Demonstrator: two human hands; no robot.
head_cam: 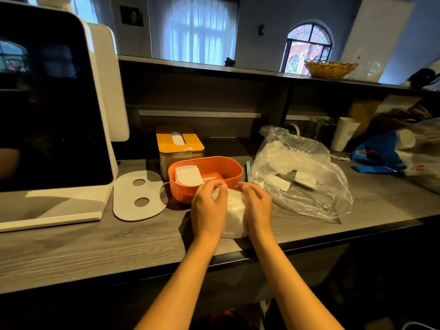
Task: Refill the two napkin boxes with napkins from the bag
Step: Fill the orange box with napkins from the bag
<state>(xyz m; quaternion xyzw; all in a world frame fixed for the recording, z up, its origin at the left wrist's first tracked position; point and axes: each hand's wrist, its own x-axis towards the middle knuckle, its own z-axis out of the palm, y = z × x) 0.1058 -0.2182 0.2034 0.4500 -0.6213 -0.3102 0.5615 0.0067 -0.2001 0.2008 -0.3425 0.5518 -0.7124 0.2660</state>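
— Two hands on one stack, yes? What's the grip?
— Left hand [208,206] and right hand [258,206] both curl around a white napkin stack [234,210] that sits on the desk [95,246]. Left fingers [220,186] pinch its top edge; right fingers [247,186] are bent over the far side.
— Boxes?
— Orange open box [204,177] just beyond the fingertips, touching or nearly touching the stack, can't tell which. A few napkins lean in its left part. Yellow-lidded box [179,141] behind that, lid on, one napkin poking from the slot.
— Bag?
— Clear plastic bag [302,172] right of the right fingers, lying open, loose napkins inside.
— Other stuff?
— White flat lid [138,196] with two holes left of the left fingers, near the screen terminal [52,103]. Paper cup [345,134] farther right, behind the bag.
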